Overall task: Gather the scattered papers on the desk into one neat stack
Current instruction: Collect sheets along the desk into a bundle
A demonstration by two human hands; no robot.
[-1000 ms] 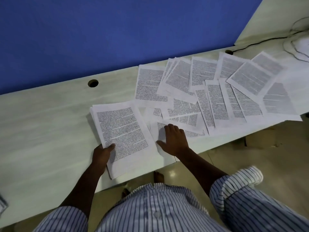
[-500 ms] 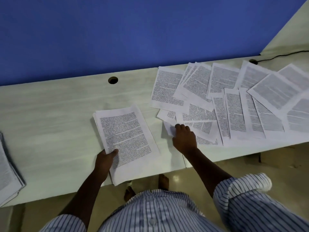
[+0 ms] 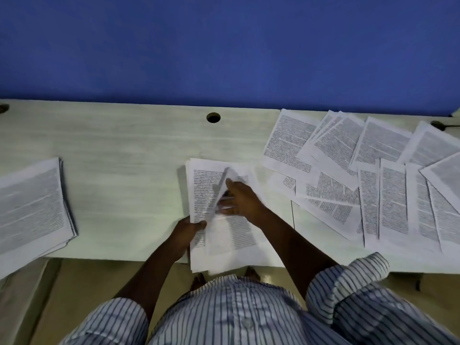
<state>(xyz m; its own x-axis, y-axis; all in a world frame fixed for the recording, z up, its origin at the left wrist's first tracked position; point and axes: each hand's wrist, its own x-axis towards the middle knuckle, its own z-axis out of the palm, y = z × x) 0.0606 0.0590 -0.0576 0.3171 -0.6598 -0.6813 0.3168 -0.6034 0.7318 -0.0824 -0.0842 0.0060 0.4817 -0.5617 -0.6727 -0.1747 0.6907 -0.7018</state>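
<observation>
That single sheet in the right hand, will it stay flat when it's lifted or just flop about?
Probably floppy: the sheet already bends and tents up under the right hand. It looks thin and light, so it should lift easily. It may also slide, since the stack below, pinned by the left hand, is smooth paper overhanging the desk edge.

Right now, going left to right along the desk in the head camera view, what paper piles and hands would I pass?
Separate stack of papers at the far left → left hand gripping the middle stack's edge → middle stack → right hand laying a sheet on it → scattered papers spread out at the right.
</observation>
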